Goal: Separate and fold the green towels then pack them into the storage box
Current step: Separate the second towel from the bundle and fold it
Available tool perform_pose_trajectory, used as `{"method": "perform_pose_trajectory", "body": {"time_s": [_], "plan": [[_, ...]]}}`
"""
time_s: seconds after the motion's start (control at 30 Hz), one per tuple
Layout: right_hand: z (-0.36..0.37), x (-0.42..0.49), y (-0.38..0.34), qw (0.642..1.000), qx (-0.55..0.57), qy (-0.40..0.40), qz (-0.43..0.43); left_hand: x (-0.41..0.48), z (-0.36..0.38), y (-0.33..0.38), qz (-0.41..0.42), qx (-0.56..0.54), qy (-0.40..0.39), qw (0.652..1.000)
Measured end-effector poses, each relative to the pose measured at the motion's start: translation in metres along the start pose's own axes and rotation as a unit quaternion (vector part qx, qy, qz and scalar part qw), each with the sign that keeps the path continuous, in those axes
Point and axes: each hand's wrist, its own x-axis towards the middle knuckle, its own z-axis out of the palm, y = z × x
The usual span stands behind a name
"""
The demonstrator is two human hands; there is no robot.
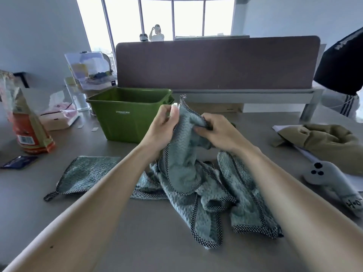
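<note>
the left grip (163, 124) pinches the top corner of a teal-green waffle-textured towel with black-and-white checked trim (182, 154), thumb and fingers curled on the hem, just in front of the right end of the dark green plastic storage box (121, 114); the right grip (218, 132) clutches a bunched fold of the same towel's upper edge, a little further right of the box; the towel hangs between the two, raised off the grey worktop (137, 242), with its lower part draped onto a crumpled heap of matching teal-green towels (225, 193) that sprawls in front of the box and to its right; one more teal-green towel, spread flat with a small loop at its near corner (86, 173), lies on the worktop in front of the box and slightly left, touching the heap's left edge; the box stands upright and open-topped, white lettering on its front wall; left of it sit a pale tissue box with pink paper poking out (59, 116) and an orange and tan snack bag (29, 130), with a dark blue flat packet (17, 161) nearer the viewer; behind the box's left corner stands a clear plastic container (88, 69); behind the box runs a long brown fabric partition panel (216, 61); well to the right of the box lie a bundled olive cloth (324, 142) and a grey plush item with black dots (332, 181)
</note>
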Motion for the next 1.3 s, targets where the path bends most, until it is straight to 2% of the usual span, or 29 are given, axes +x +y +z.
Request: {"method": "perform_pose_trajectory", "body": {"time_s": [0.07, 0.13, 0.23, 0.33, 0.4, 0.5, 0.63, 0.77, 0.9, 1.07, 1.13, 1.3], "plan": [[-0.005, 0.01, 0.001, 1.0, -0.003, 0.023, -0.012, 0.007, 0.006, 0.005, -0.013, -0.044, -0.039, 0.998], [-0.011, 0.016, 0.003, 0.998, -0.029, 0.046, -0.029, 0.018, 0.011, 0.009, 0.003, -0.03, -0.057, 0.998], [-0.025, 0.018, 0.007, 0.997, -0.015, 0.066, -0.022, 0.037, 0.015, 0.01, 0.038, 0.026, 0.037, 0.998], [-0.047, 0.015, 0.012, 0.999, -0.02, 0.029, 0.016, 0.053, 0.009, 0.013, 0.013, -0.011, 0.123, 0.992], [-0.063, 0.011, 0.019, 0.999, -0.025, 0.004, 0.039, 0.059, 0.002, 0.019, 0.008, -0.046, 0.15, 0.988], [-0.082, 0.004, 0.025, 0.998, 0.031, 0.013, 0.048, 0.061, -0.005, 0.026, 0.016, -0.06, 0.178, 0.982], [-0.092, 0.005, 0.03, 0.978, 0.176, 0.107, 0.042, 0.063, -0.009, 0.028, 0.028, -0.109, 0.185, 0.976], [-0.089, 0.01, 0.03, 0.948, 0.244, 0.199, 0.041, 0.065, -0.008, 0.026, 0.074, -0.061, 0.218, 0.971], [-0.088, 0.014, 0.023, 0.949, 0.205, 0.237, 0.029, 0.065, -0.01, 0.026, 0.08, -0.026, 0.254, 0.964], [-0.085, 0.015, 0.005, 0.946, 0.118, 0.302, 0.011, 0.057, -0.001, 0.036, 0.099, -0.037, 0.295, 0.95], [-0.079, 0.013, -0.011, 0.95, 0.063, 0.307, -0.014, 0.049, 0.01, 0.041, 0.109, -0.027, 0.28, 0.953], [-0.06, 0.013, -0.035, 0.958, 0.002, 0.28, -0.058, 0.032, 0.035, 0.046, 0.126, -0.013, 0.182, 0.975]]}}
